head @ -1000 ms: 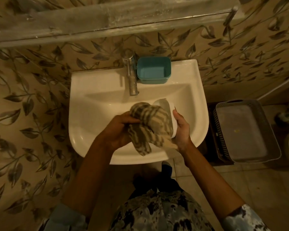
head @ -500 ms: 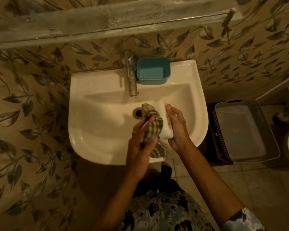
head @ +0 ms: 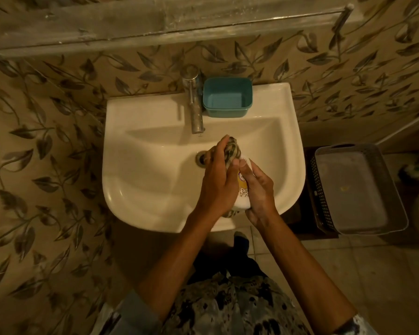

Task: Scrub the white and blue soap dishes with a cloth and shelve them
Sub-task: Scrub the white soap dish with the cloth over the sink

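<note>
The white soap dish (head: 242, 193) is held above the basin of the sink (head: 155, 189), right of the drain (head: 200, 159). Its long axis runs away from the person, the far end pointing toward the back of the sink and leaning slightly right. A narrow strip of it shows between the two hands, with a yellow and purple print on it. Which way its hollow side faces cannot be told.

The blue soap dish (head: 228, 97) sits on the back rim of the sink, just right of the tap (head: 194, 105), hollow side up and long axis running left to right. Only its plain blue floor shows inside. On the floor to the right, a grey basket (head: 394, 189) rests on a dark perforated crate (head: 316, 189). It holds a pale flat lining with a small yellowish speck on it.

The left hand (head: 218, 180) is curled round the striped cloth (head: 231, 151) and presses it against the left side of the white soap dish. A bunch of cloth sticks out past the fingertips at the far end, and a little shows below the heel of the hand. The right hand (head: 259, 192) grips the dish from the right, fingers wrapped round its edge and thumb lying along the top. The two hands are close together, with the dish clamped between them.

A grey shelf (head: 155, 20) runs along the wall above the sink.
</note>
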A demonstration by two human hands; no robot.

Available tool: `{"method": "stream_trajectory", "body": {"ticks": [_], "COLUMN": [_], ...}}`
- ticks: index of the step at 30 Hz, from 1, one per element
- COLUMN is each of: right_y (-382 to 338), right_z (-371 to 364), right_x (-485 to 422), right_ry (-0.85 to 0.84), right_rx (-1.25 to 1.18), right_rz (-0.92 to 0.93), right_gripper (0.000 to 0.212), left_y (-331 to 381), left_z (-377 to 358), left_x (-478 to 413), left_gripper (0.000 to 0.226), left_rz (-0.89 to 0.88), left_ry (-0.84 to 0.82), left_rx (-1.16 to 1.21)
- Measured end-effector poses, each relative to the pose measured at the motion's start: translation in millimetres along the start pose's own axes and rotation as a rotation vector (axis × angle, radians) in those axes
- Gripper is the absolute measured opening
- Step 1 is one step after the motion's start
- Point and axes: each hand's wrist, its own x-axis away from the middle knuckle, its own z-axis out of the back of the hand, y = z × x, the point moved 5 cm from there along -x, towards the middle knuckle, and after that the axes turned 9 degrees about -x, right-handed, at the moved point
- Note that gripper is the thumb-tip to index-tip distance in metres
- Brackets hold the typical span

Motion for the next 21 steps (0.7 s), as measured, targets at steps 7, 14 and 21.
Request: {"method": "stream_trajectory", "body": {"ticks": [7,14,21], "right_y": [-7.1,-2.3,5.1], "right_z": [11.7,5.5,-6.6], "right_x": [-16.3,-17.5,-16.2], "right_ry": [0.192,0.195,0.034], "right_rx": [-0.079,0.019,0.061], "right_rz": [0.072,0.164,0.051], "right_gripper": [0.036,0.015,0.039], "left_y": [-9.8,-21.5,-30.4], "left_z": [-24.5,-17.7,9.9], "left_x": [39.3,35.6,-26.8], "left_gripper": [0.047,0.048,0.044], "left_rz": [-0.004,0.016,0.151], "left_ry": [0.017,0.011,0.001], "left_rx": [0.181,0.21,0.303]}}
